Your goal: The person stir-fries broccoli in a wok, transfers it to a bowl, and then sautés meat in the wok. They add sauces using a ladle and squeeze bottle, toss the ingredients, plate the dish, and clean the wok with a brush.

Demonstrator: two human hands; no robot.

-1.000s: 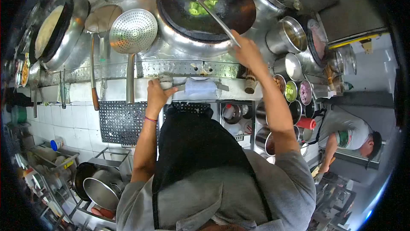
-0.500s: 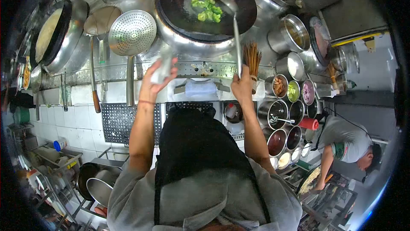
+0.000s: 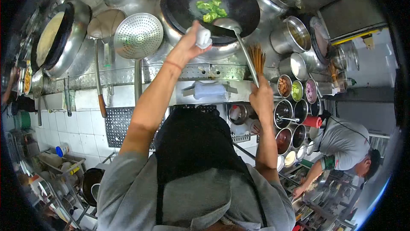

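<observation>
Stir-frying over high heat, judged from flames licking the far rim of the big black wok (image 3: pixel 213 5), set in a steel ring at the top of the stove. Inside, toward the back, a small heap of green vegetables (image 3: pixel 210 10). Left of it, a perforated skimmer (image 3: pixel 139 35) and a plain ladle leaning on the steel stove top, and farther left a second wok (image 3: pixel 57 34) holding something pale. To the right, a cluster of round seasoning tins (image 3: pixel 294 98) in rows beside the stove.

Ladle (image 3: pixel 239 39) with its bowl resting at the wok's near rim, long handle slanting down into the right hand (image 3: pixel 261 98), closed firmly round the handle end. Left hand (image 3: pixel 190 43) raised over the near edge, fingers wrapped round a small white bottle (image 3: pixel 203 37), held tilted toward the ladle bowl.

Seasoning step seemingly in hand: liquid meant for the ladle or the greens. Next move calls for a brief, controlled tip of the bottle, wrist kept clear of the flames, then a stir with the ladle.
</observation>
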